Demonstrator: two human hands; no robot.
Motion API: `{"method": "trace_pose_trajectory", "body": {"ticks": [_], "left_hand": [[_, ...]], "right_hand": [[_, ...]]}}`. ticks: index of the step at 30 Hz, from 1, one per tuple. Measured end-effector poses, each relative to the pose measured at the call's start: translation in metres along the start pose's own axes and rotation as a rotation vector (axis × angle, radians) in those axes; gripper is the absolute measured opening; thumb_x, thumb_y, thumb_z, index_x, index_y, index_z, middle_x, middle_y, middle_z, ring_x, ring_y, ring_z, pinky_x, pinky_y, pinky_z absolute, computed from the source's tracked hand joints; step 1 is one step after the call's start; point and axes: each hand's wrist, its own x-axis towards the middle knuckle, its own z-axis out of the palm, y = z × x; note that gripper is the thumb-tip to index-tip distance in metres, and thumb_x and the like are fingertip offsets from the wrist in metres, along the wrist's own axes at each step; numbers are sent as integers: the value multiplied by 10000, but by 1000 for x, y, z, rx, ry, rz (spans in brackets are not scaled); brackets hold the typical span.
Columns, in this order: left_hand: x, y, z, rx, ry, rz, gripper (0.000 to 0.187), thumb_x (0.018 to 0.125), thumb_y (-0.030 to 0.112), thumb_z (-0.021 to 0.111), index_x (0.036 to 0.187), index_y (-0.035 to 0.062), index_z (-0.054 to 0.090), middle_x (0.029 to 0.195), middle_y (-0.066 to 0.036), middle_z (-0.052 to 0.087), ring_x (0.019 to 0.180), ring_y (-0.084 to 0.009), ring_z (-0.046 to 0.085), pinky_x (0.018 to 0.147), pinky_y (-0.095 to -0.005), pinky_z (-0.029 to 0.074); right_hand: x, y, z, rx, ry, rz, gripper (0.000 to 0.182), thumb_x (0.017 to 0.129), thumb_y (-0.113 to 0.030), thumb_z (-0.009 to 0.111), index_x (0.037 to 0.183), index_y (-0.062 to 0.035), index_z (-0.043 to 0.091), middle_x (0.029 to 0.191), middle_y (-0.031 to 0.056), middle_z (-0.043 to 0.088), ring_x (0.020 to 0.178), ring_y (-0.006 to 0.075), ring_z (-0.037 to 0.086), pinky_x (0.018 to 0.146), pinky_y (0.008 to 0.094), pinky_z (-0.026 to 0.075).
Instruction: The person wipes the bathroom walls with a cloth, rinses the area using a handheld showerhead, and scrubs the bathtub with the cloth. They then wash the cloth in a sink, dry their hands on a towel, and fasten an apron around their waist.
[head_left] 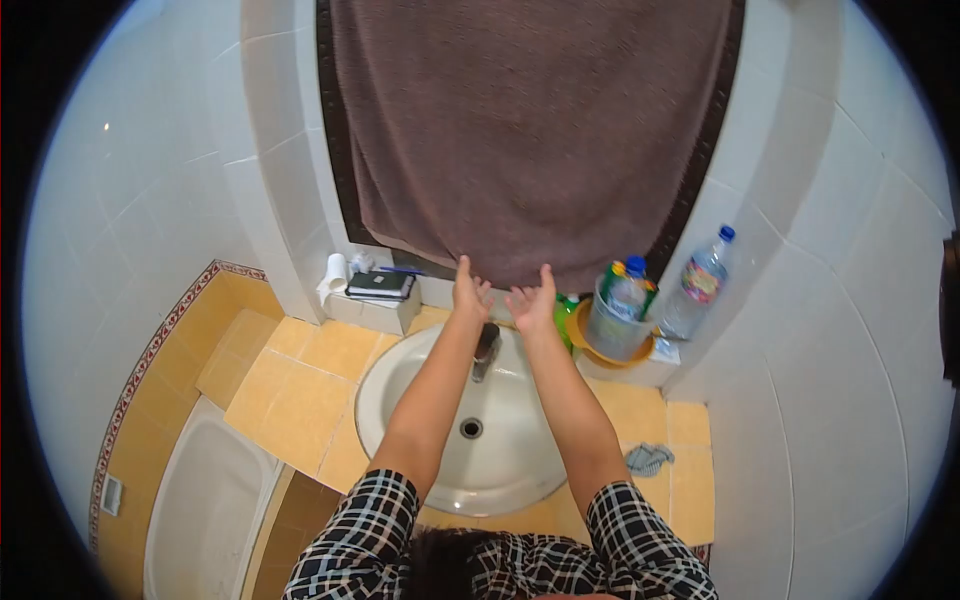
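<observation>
Both my arms reach forward over the white sink [510, 497]. My left hand [470, 293] is open, thumb up and fingers apart, holding nothing. Beside it, a small gap away, my right hand [533, 302] is likewise open and bare. The palms turn toward each other just beyond the dark faucet [485, 345]. Behind the fingertips hangs a brown towel [530, 130], its lower edge overlapping them in this view. Part of a green bottle [567, 306] shows to the right of my right hand.
Right of the sink, an orange bowl [580, 333] holds a grey container [612, 335] with bottles, beside a tall plastic bottle [697, 285]. A striped cloth [649, 459] lies on the yellow tiles. At left are a dark box [381, 285], a paper roll [336, 268] and a bathtub [205, 490].
</observation>
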Motion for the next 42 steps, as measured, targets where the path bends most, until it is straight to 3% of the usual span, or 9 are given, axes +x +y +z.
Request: {"method": "trace_pose_trajectory", "body": {"ticks": [3, 5, 8, 10, 17, 21, 35, 38, 42], "left_hand": [[-5, 18, 12, 136, 10, -32, 759, 889, 464, 582, 1460, 114, 227, 1457, -111, 336, 1270, -297, 397, 1027, -439, 332], [-5, 11, 11, -43, -58, 122, 690, 915, 436, 554, 1440, 96, 261, 1463, -121, 330, 1260, -291, 415, 1021, -410, 343], [-19, 13, 31, -165, 128, 194, 601, 955, 376, 493, 1367, -23, 313, 1390, -196, 392, 1218, -312, 457, 994, -396, 380], [0, 1, 46, -146, 290, 288, 600, 978, 371, 427, 1289, -138, 369, 1323, -255, 451, 1163, -328, 503, 970, -393, 408], [-24, 32, 64, -105, 234, 273, 809, 932, 590, 382, 1165, -176, 502, 1218, -256, 543, 1100, -329, 541, 938, -376, 424], [-17, 26, 60, -95, 227, 319, 774, 953, 537, 348, 1154, -196, 497, 1231, -267, 534, 1093, -336, 542, 936, -379, 421], [2, 24, 42, 39, 241, 283, 616, 925, 351, 325, 1181, -190, 470, 1237, -275, 525, 1103, -336, 540, 923, -399, 419], [1, 23, 38, 38, 176, 310, 688, 955, 434, 313, 1104, -206, 518, 1173, -318, 557, 1056, -383, 561, 906, -404, 421], [0, 36, 3, 549, -114, 149, 781, 949, 571, 317, 1265, -131, 447, 1285, -254, 507, 1178, -303, 505, 908, -379, 429]], "right_hand": [[-21, 1, 37, 22, 92, -237, 706, 876, -469, 584, 1402, -73, 329, 1447, 123, 353, 1342, 287, 319, 1086, 470, 271], [-16, 4, 42, 69, 113, -398, 581, 930, -412, 524, 1371, -66, 372, 1406, 127, 415, 1299, 287, 391, 1072, 484, 312], [14, -4, 37, 268, 136, -316, 473, 965, -309, 471, 1350, -46, 395, 1358, 129, 461, 1219, 302, 478, 1043, 497, 375], [19, -4, 52, 165, 160, -320, 481, 971, -316, 443, 1350, -25, 386, 1356, 130, 458, 1215, 315, 479, 1038, 510, 385], [-19, -3, 92, 158, 27, -442, 614, 952, -444, 411, 1279, 75, 450, 1274, 162, 509, 1124, 319, 528, 946, 426, 458], [8, 2, 76, -57, 102, -472, 673, 943, -518, 416, 1307, 48, 422, 1292, 123, 509, 1118, 325, 542, 941, 429, 468], [-11, 13, 93, -240, 168, -515, 581, 959, -392, 370, 1204, 118, 500, 1222, 178, 547, 1041, 308, 571, 875, 399, 477], [-13, 18, 92, -276, 209, -528, 579, 965, -405, 363, 1212, 99, 506, 1227, 165, 548, 1053, 302, 568, 887, 401, 470], [-7, 22, 60, -303, 113, -503, 640, 970, -494, 336, 1340, 22, 409, 1323, 149, 497, 1167, 299, 519, 986, 410, 425]]}}
